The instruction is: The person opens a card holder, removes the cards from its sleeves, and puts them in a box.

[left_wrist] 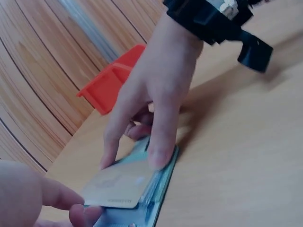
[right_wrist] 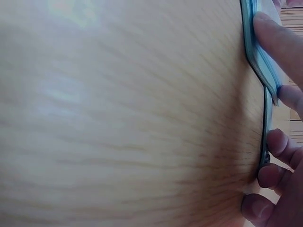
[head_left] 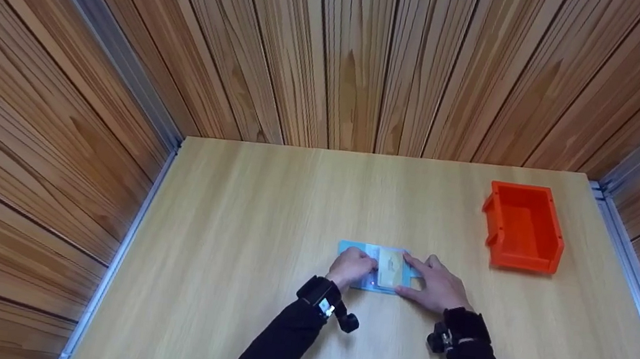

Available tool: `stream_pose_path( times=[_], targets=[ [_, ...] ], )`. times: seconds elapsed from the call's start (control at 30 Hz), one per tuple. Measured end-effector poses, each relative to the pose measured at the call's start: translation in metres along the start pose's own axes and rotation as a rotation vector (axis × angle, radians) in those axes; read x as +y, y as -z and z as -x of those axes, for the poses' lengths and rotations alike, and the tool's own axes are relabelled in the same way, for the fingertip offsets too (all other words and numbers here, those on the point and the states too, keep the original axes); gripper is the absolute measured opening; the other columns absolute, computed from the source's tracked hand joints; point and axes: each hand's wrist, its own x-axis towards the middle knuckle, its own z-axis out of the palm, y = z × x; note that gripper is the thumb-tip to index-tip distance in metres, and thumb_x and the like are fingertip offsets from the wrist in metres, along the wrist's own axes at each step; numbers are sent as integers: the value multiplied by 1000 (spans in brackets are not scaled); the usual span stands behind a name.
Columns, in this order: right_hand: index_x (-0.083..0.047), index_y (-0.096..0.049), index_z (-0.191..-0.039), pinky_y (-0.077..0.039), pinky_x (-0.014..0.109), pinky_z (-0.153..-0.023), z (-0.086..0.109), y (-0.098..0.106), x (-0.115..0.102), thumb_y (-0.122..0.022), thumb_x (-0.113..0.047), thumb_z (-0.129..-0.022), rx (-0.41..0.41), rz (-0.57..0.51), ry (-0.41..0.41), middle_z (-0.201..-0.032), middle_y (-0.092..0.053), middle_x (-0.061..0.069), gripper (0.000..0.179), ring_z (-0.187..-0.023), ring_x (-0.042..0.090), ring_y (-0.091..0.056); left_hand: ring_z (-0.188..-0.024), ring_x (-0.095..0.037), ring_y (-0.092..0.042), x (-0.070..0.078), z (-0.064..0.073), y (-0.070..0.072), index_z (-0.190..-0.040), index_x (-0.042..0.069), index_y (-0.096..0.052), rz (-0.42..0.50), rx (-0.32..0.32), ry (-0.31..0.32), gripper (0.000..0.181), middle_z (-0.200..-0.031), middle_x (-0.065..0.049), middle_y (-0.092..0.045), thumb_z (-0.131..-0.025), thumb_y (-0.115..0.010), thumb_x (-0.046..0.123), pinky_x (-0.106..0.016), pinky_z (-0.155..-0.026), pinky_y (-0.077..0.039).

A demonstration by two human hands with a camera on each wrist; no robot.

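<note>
A blue card holder (head_left: 369, 283) with clear sleeves lies spread on the table in the head view. On it sits a pale card (head_left: 390, 269), printed along one edge in the left wrist view. The left hand (head_left: 350, 267) comes from the left, pinching the card's left edge between thumb and curled index finger. From the other side, the right hand (head_left: 436, 287) presses down with thumb and index finger spread at the card's right corners. Its other fingers rest by the holder's far part in the right wrist view, where the holder (right_wrist: 248, 42) shows edge-on.
An orange-red plastic bin (head_left: 526, 227) stands toward the table's back right corner. Wood-plank walls (head_left: 350, 52) with metal corner rails enclose the pale wooden table (head_left: 241, 206) at the back and both sides. Both wrists wear black straps with small cameras (head_left: 347, 321).
</note>
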Motion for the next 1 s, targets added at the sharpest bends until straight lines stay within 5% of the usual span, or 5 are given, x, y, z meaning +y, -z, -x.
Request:
stream_pose_path(
  times=[0.27,0.53,1.0],
  targets=[
    [-28,-46,-157,-26,34,-66,-1,0,0,-77,-64,-83,-15,-2,-7,-101,-40,7,87,-77,21,-40,-66,-11,-51,0,0,-3,-81,19,-73,-238,78,-87,21,-71,9,-56,-96,-70,32,-28,-62,-35],
    [-23,-50,-155,-26,35,-65,0,2,-1,-79,-60,-84,5,-7,20,-98,-41,8,86,-76,21,-39,-66,-7,-52,-1,3,-8,-85,22,-76,-356,150,-176,17,-72,12,-60,-96,-69,32,-26,-63,-35],
    [-25,-47,-157,-26,34,-66,0,2,1,-78,-61,-84,-4,-6,18,-99,-40,6,86,-75,21,-38,-67,-10,-51,-1,3,-8,-85,20,-68,-356,114,-177,19,-74,9,-56,-101,-65,29,-26,-63,-34]
  ],
)
